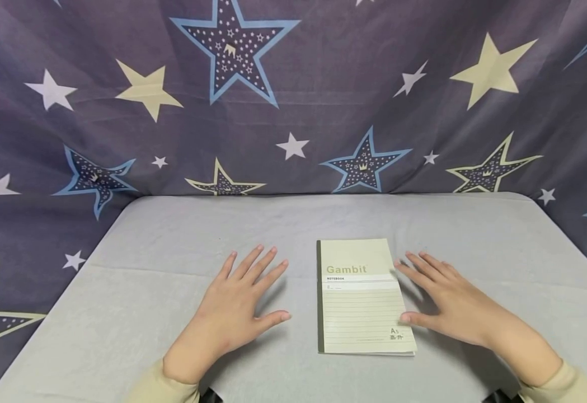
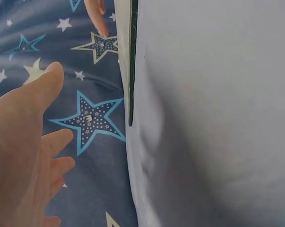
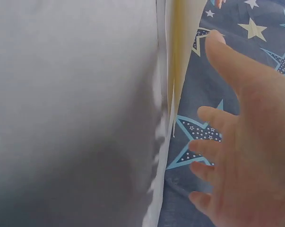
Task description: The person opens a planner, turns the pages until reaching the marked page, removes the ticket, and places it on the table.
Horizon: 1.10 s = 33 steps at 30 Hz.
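A pale cream notebook (image 1: 361,313) with a dark spine on its left lies closed on the table, "Gambit" printed on its cover. To its left, my left hand (image 1: 235,308) is held with fingers spread and nothing in them. My right hand (image 1: 454,308) hovers by the notebook's right edge, thumb and index fingertip overlapping that edge in the head view. In the left wrist view the spine shows edge-on beyond the left hand (image 2: 24,142). The right wrist view shows the slightly lifted page edges (image 3: 177,61) beside the relaxed right hand (image 3: 251,123).
The table (image 1: 137,268) is covered with a light grey cloth. Behind it and at the sides hangs a dark curtain (image 1: 323,84) patterned with stars. Cream sleeves (image 1: 159,386) reach in from the bottom edge.
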### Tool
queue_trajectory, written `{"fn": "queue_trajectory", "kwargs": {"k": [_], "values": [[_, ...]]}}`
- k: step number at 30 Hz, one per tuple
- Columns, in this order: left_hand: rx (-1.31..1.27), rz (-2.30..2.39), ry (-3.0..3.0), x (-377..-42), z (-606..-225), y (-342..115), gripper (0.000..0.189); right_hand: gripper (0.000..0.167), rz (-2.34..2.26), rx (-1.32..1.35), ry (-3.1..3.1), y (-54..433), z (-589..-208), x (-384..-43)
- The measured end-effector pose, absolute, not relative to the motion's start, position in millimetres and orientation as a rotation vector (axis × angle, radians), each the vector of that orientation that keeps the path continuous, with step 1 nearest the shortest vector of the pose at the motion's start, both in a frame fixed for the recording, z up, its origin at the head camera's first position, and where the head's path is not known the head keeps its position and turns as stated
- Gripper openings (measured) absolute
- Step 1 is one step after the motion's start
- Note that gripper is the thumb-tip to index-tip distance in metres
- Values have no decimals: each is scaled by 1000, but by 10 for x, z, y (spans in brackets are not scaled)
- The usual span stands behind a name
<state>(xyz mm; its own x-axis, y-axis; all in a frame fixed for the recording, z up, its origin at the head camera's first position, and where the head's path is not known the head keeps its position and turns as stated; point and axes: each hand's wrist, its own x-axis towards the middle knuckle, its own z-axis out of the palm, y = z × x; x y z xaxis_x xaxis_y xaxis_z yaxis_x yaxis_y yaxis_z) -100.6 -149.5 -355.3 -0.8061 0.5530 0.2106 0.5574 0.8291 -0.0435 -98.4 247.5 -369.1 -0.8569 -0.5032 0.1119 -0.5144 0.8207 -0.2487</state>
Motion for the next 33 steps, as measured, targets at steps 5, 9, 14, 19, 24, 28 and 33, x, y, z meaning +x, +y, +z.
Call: {"fn": "queue_trajectory", "kwargs": {"k": [5,9,14,19,24,28,33], "values": [[-868,-38,-2796,-1011,-3569,-1512,80,90,479,788,-3037,2478,-3701,-988],[-872,-40,-2793,-1019,-3582,-1534,79,93,483,777,-3061,2471,-3709,-1008],[-864,-52,-2799,-1026,-3601,-1555,78,93,485,793,-3055,2441,-3708,-1011],[-858,-69,-2806,-1030,-3615,-1561,77,94,527,812,-3055,2410,-3709,-996],[-858,-72,-2801,-1042,-3622,-1567,75,93,560,828,-3038,2397,-3709,-990],[-857,-68,-2813,-1053,-3612,-1572,74,88,639,849,-2997,2388,-3673,-980],[-833,-76,-2842,-1074,-3570,-1596,73,79,805,798,-2918,2396,-3590,-964]]}}
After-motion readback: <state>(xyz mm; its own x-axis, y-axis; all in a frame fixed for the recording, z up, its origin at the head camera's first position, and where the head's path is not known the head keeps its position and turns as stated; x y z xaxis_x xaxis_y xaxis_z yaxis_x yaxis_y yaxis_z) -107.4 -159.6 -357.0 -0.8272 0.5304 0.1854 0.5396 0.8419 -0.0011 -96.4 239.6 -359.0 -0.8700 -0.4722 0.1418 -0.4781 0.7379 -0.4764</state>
